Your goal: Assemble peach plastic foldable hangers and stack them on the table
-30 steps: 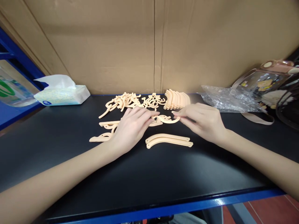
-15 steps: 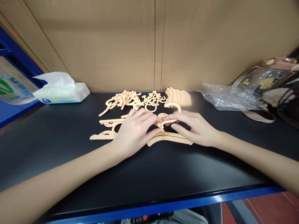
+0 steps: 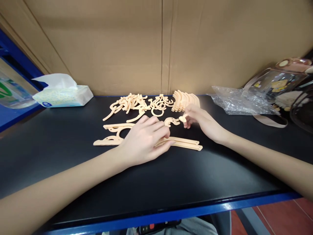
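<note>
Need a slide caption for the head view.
Left hand rests on curved strips; right hand pinches a small hook piece.
</note>
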A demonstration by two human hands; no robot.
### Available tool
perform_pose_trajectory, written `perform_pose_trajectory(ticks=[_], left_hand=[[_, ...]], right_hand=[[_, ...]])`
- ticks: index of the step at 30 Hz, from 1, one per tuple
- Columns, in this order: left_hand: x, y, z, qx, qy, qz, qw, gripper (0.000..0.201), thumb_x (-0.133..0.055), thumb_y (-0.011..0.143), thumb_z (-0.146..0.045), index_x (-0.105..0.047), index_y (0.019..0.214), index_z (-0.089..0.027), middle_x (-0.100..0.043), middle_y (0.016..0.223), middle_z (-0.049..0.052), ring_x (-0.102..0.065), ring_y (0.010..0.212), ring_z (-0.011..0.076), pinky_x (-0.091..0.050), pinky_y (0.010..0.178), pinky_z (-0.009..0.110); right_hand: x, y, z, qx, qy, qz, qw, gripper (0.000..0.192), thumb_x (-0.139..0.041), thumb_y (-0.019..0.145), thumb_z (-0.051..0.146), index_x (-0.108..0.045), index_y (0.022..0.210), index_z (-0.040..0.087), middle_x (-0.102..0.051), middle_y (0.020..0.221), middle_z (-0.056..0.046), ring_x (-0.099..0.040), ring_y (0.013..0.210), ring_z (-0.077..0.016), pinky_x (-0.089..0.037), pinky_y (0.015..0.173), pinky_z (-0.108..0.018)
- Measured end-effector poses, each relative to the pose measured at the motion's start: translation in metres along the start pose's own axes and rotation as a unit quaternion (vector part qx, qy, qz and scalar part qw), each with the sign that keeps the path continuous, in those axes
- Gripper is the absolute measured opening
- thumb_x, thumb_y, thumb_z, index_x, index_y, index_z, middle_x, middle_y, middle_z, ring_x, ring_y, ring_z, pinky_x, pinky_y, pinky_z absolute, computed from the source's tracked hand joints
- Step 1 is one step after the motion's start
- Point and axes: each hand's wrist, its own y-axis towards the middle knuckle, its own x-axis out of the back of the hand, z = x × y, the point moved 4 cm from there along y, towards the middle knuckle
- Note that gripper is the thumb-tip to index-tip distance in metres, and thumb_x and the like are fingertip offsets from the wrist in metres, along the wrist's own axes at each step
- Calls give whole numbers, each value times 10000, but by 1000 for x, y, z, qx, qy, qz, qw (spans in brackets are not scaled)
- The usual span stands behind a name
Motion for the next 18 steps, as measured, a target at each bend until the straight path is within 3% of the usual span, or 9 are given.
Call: perform_pose_trajectory(ticks=[5,10,18], left_hand=[[-5,0,-6,-36,17,40,998,268,-468,915,-398,-540,815,-161,-581,815,38,-479,763,185,-317,665,318],[-9,0,-5,-25,61,66,996,283,-471,905,-430,-524,843,-159,-583,852,51,-500,761,195,-326,665,322],[-11,-1,-4,-23,76,70,994,247,-436,949,-365,-491,805,-172,-569,810,27,-537,720,173,-341,645,303]], right_hand=[[-1,2,0,-17,-11,-7,1000,218,-378,938,265,-433,736,203,-518,645,23,-516,621,-124,-428,631,-280],[-3,1,2,4,-54,5,999,280,-398,956,356,-458,735,195,-533,685,13,-512,643,-115,-436,643,-270],[-3,3,1,22,-83,23,996,270,-427,956,356,-463,743,194,-543,705,20,-519,627,-96,-429,617,-242]])
